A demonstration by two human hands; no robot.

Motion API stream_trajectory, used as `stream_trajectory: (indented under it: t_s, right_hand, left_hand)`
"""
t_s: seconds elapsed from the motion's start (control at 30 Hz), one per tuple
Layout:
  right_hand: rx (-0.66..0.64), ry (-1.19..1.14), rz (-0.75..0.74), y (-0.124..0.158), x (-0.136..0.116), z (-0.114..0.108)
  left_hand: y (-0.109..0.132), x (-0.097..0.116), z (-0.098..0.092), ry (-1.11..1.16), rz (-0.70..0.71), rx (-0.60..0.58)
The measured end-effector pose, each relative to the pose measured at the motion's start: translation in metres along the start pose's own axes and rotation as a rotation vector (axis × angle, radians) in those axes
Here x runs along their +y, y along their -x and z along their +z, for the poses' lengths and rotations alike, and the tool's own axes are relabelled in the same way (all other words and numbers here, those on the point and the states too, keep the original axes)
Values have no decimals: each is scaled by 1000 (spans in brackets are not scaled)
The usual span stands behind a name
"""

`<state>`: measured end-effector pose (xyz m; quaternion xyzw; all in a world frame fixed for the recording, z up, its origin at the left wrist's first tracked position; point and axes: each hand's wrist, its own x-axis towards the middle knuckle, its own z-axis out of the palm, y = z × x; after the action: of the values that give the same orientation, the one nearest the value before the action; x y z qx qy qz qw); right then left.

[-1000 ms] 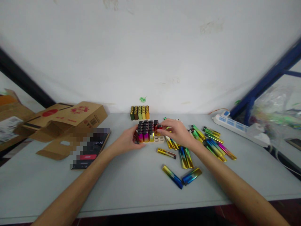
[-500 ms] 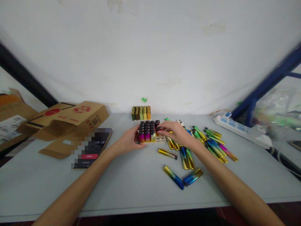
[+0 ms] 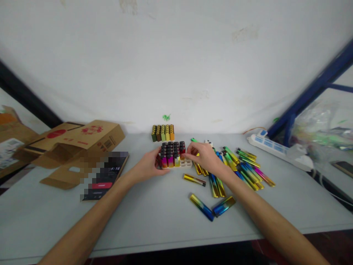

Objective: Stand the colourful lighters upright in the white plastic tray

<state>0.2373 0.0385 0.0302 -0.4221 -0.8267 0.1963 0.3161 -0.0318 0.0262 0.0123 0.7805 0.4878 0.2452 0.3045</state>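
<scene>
A white tray (image 3: 186, 165) with several rows of slots stands at the middle of the table. Upright lighters (image 3: 170, 159) with black tops and purple, yellow or red bodies fill its left and middle columns; bare slots show at its front right. Around the tray's left end, my left hand (image 3: 150, 164) is closed, thumb at the front and fingers behind. My right hand (image 3: 202, 152) is at the right column, its fingers curled together at a red lighter (image 3: 182, 150) standing there. The fingertips partly hide that lighter's lower body.
Loose shiny lighters (image 3: 249, 173) lie heaped to the right, with several nearer the front. A block of upright lighters (image 3: 163, 133) stands by the wall. Leftward are an open cardboard box (image 3: 103, 136) and a phone (image 3: 106, 176). A power strip (image 3: 280, 150) lies at the right.
The lighter in my right hand has gone down and leftward into the tray's right column. The left hand keeps its hold on the tray. The whole view has shifted slightly.
</scene>
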Motion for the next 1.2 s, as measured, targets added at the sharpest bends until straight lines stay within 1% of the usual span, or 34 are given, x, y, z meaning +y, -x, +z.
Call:
stream_trajectory:
  t_s: [0.07,0.2,0.3,0.37,0.47,0.57,0.63,0.77,0.9,0.97,1.07,1.13,1.2]
  right_hand:
    - [-15,4,13,4,-1,-13]
    - [37,50,113,23,4,-49]
    - [-19,169,195,50,14,-78]
    - [-53,253,266,72,22,-91]
    - [-66,385,372,107,32,-96]
    - [-102,543,462,134,35,-86]
    - [-118,644,502,144,31,-75]
    - [-137,704,553,142,18,-58]
    - [-162,632,540,130,15,-55]
    - [-184,546,494,125,16,-59]
    - [-148,392,430,117,15,-68]
    - [-116,233,397,110,10,-73]
    - [-101,27,367,100,3,-75]
  left_hand:
    - [0,1,0,0,0,-4]
    - [1,2,-1,-28,-15,-8]
    - [1,1,0,-52,-11,-1]
    - [1,1,0,-51,-5,5]
    - [1,2,0,-36,-5,7]
    - [1,3,0,-14,0,3]
    - [1,3,0,-11,-4,-2]
    - [0,3,-1,-42,-19,6]
    - [0,4,-1,-49,-14,10]
    - [1,4,-1,-53,-9,13]
    - [1,4,-1,-46,-5,9]
    - [1,3,-1,-34,-12,-1]
    - [1,2,0,-30,-22,-2]
